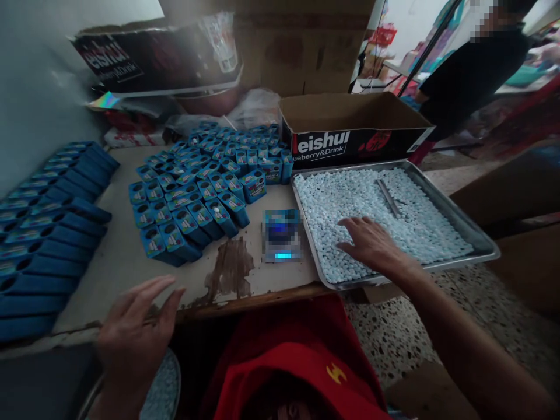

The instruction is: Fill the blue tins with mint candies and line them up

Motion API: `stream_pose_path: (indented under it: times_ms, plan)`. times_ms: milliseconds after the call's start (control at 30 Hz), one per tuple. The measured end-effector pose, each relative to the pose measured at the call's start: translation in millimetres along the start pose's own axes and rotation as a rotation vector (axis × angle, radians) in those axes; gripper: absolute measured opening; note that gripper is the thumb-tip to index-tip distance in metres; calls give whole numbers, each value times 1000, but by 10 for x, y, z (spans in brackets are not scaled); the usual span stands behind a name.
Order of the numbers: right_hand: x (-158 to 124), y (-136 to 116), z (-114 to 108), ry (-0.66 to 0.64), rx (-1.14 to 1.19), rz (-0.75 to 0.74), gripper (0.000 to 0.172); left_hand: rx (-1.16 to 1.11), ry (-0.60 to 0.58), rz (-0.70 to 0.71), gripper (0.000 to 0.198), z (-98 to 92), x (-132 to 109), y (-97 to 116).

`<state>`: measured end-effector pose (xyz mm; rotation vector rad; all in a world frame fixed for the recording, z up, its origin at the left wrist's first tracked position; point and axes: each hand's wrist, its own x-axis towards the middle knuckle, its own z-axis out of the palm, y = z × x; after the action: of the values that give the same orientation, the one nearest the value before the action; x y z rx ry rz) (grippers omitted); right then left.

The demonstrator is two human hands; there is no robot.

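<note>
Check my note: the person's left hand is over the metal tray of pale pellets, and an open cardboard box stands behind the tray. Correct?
Not quite: the head view shows the right hand over the metal tray of pale pellets. The open cardboard box does stand behind the tray.

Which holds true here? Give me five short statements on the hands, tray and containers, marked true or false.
1. The right hand is over the pale pellets in the metal tray. True.
2. A metal strip lies on the pellets. True.
3. The left hand holds the strip. False: nothing shows in its grasp.
4. A black carton stands behind the tray. True.
5. All containers are inside the tray. False: blue containers are on the table, left of it.
</note>
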<state>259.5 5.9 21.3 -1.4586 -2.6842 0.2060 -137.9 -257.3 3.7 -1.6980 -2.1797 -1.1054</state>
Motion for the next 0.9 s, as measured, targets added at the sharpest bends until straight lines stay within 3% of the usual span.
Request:
stream_pose_path:
  times_ms: [100, 300, 400, 533, 633, 733, 900]
  plan:
    - [47, 193, 162, -152, -70, 5, 51, 94, -44, 16, 33, 126, -75, 81]
    - [415, 381, 86, -299, 128, -69, 27, 77, -88, 212, 25, 416, 34, 187]
    - [428, 517, -8, -286, 497, 35, 17, 81, -130, 264, 27, 557, 45, 219]
    - [258, 623, 16, -242, 1253, 345, 25, 38, -193, 246, 27, 701, 36, 276]
    - [127, 646, 98, -160, 1568, 509, 27, -6, -213, 240, 25, 759, 123, 373]
    - [45, 655, 168, -109, 1614, 570, 35, -46, -213, 228, 27, 806, 278, 508]
    - [20, 628, 244, -155, 1482, 483, 40, -126, -200, 72, 45, 895, 475, 699]
